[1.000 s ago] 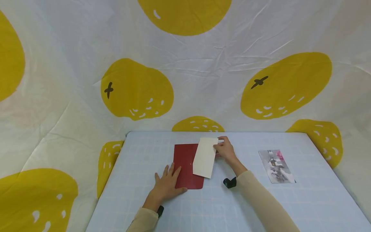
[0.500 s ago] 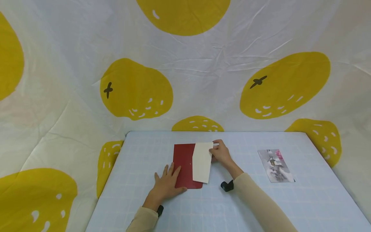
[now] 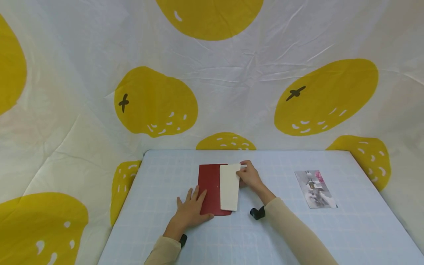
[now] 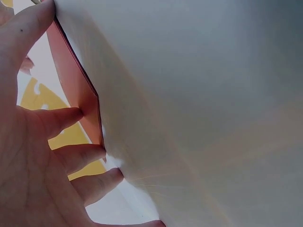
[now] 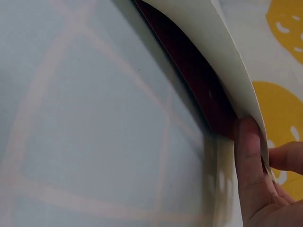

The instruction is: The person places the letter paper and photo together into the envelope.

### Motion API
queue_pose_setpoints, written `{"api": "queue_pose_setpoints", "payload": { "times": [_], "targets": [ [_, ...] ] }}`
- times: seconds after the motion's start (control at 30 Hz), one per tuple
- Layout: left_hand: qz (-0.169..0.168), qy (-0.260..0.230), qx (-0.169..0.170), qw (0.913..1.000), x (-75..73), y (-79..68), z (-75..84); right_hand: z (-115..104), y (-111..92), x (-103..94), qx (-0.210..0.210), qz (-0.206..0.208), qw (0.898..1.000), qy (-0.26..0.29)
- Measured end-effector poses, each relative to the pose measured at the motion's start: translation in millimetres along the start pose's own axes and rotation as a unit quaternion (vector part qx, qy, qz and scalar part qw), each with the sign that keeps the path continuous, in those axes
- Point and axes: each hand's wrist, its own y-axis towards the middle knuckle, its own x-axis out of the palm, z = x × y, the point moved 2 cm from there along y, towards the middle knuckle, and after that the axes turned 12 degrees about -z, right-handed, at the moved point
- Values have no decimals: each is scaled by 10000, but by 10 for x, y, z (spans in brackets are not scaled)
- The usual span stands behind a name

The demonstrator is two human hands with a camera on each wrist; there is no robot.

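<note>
A flat red piece (image 3: pixel 208 184), like a folder or envelope, lies on the table. My left hand (image 3: pixel 190 213) rests with fingers spread at its lower left, thumb and some fingertips on its edge. My right hand (image 3: pixel 250 176) pinches the right edge of a stiff white sheet (image 3: pixel 230 187), thumb on one face and fingers on the other. That sheet covers the red piece's right part. In the right wrist view the white sheet (image 5: pixel 222 52) curves up, with a gap above the dark red piece (image 5: pixel 189 71). Whether its left edge is tucked into the red piece I cannot tell.
A picture card (image 3: pixel 316 189) with grey and pink print lies on the right of the table. The pale blue checked tablecloth (image 3: pixel 265 243) spreads beneath. Behind hangs a white curtain (image 3: pixel 232 92) with large yellow fruit.
My right hand has moved left and slightly toward me with the white sheet, which has turned from slanted to nearly straight over the red piece. My left hand has stayed in place.
</note>
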Motion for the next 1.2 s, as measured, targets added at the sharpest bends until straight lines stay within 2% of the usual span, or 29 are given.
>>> {"api": "queue_pose_setpoints", "payload": {
  "times": [0.4,0.83,1.1,1.2],
  "targets": [
    [37,-7,3,10000,4,8,-6,27,8,53,248,-111,9995,-145],
    [-89,-82,-13,9999,23,29,-18,31,57,135,260,-208,9984,-467],
    [-72,-45,-38,10000,13,24,-19,71,-60,208,201,-361,9978,-521],
    [-56,-33,-40,10000,6,27,-23,107,-127,214,138,-529,9979,-341]
  ]
}}
